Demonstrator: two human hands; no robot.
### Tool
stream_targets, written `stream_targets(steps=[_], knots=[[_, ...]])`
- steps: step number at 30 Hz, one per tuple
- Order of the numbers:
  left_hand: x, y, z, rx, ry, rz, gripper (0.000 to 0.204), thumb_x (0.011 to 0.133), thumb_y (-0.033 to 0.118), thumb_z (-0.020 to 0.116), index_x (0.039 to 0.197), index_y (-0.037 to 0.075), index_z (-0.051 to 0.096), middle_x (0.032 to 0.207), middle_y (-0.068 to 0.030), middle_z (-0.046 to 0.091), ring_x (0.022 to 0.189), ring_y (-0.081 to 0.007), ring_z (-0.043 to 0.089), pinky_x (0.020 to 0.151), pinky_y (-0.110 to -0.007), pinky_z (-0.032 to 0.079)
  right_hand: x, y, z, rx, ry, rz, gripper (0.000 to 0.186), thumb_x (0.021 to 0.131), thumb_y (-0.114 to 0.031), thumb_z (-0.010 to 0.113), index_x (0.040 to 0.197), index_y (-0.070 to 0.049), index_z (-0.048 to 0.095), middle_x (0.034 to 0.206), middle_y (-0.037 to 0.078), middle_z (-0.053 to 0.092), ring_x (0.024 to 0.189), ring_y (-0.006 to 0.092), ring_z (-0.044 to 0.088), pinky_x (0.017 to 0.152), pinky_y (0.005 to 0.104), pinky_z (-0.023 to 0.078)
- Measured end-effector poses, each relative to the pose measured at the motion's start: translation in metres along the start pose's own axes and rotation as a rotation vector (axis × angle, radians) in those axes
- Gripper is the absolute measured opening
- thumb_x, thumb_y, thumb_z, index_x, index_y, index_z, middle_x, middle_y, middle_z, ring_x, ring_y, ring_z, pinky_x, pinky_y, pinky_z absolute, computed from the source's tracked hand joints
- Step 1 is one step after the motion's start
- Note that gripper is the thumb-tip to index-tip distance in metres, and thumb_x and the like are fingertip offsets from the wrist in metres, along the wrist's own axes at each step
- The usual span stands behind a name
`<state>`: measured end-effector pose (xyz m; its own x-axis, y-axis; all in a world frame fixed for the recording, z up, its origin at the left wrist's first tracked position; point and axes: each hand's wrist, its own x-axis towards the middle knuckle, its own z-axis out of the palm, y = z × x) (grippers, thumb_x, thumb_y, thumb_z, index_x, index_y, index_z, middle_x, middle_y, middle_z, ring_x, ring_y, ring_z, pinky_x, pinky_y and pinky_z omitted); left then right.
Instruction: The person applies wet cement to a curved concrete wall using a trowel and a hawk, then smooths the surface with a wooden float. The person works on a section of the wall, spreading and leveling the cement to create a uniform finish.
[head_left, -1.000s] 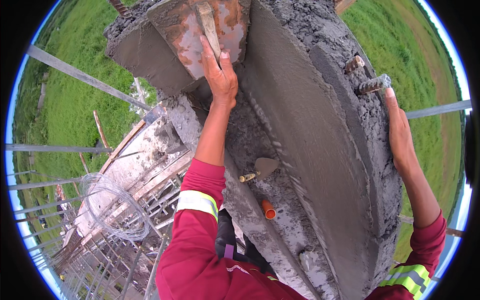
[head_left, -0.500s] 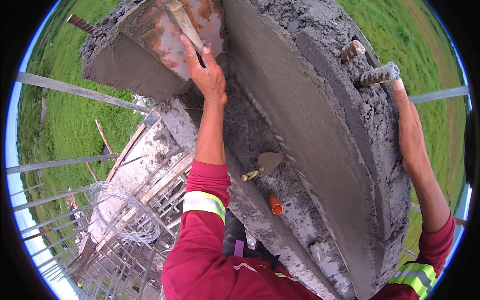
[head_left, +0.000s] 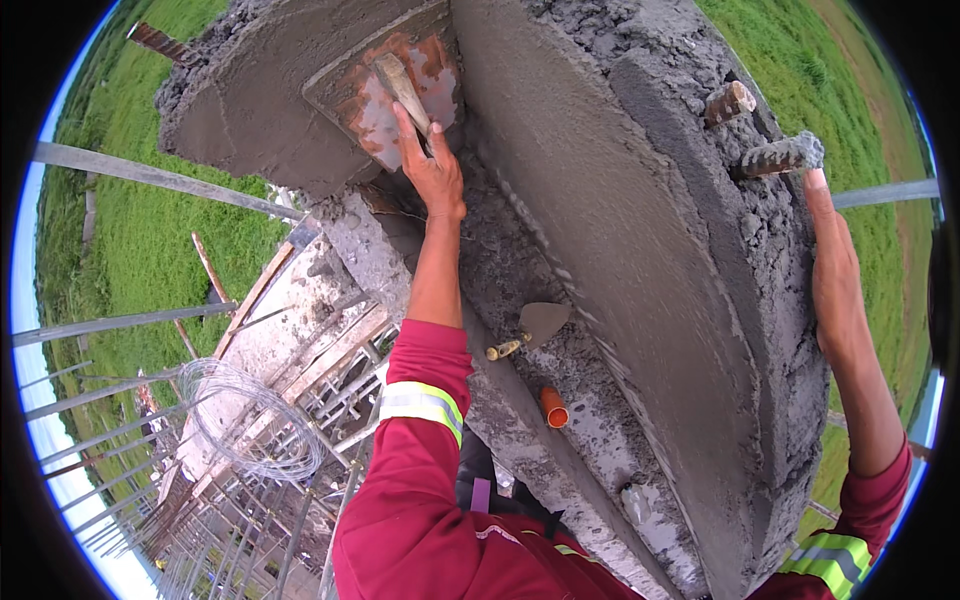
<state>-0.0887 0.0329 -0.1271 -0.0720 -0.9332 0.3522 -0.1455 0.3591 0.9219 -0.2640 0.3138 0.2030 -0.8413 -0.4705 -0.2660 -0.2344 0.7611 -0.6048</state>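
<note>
My left hand (head_left: 435, 180) is closed on the wooden handle (head_left: 398, 85) of a rectangular plastering float (head_left: 372, 118), whose stained face is turned up. The float lies against grey mortar (head_left: 260, 95) at the upper end of a trough-like concrete channel (head_left: 500, 230). My right hand (head_left: 832, 270) rests with fingers stretched along the rough outer edge of the right channel wall (head_left: 640, 250), its fingertip at a mortar-crusted rebar stub (head_left: 775, 157). A pointed trowel (head_left: 543, 322) and a short orange pipe (head_left: 554, 408) sit on the channel bottom, below my left hand.
Another rebar stub (head_left: 730, 103) projects from the right wall, one more (head_left: 155, 40) at upper left. Metal bars (head_left: 120, 165), a coil of wire (head_left: 250, 420) and a splattered ledge with wooden edging (head_left: 270, 310) are at left. Green ground (head_left: 150, 230) lies far below on both sides.
My left hand and the float have shifted down within the upper mortar face, which now shows more above the float. My right hand stays by the rebar stub. The view has shifted slightly.
</note>
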Motion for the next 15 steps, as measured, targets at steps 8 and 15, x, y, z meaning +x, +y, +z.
stream_targets(steps=[8,15], knots=[[-0.029,-0.04,0.004,0.07,0.007,-0.015,0.062,0.104,0.01,0.058,0.161,0.009,0.033,0.152,-0.0217,0.05,0.141,-0.039,0.048,0.115,-0.045,0.038,0.004,0.005,-0.003,-0.013,-0.008,-0.003,0.095,0.101,-0.072,0.038,0.144,0.012,0.048,0.132,0.027,0.061,0.121,0.0266,0.063,0.11,0.0372,0.044],[-0.069,-0.064,0.025,-0.02,0.157,-0.413,0.048,0.101,0.009,0.06,0.146,0.008,0.041,0.129,-0.0235,0.059,0.112,-0.0352,0.059,0.101,-0.042,0.044,0.009,0.013,-0.008,-0.109,-0.04,0.071,0.087,0.105,-0.066,0.033,0.156,0.004,0.036,0.157,0.023,0.04,0.149,0.0297,0.036,0.124,0.0401,0.024]])
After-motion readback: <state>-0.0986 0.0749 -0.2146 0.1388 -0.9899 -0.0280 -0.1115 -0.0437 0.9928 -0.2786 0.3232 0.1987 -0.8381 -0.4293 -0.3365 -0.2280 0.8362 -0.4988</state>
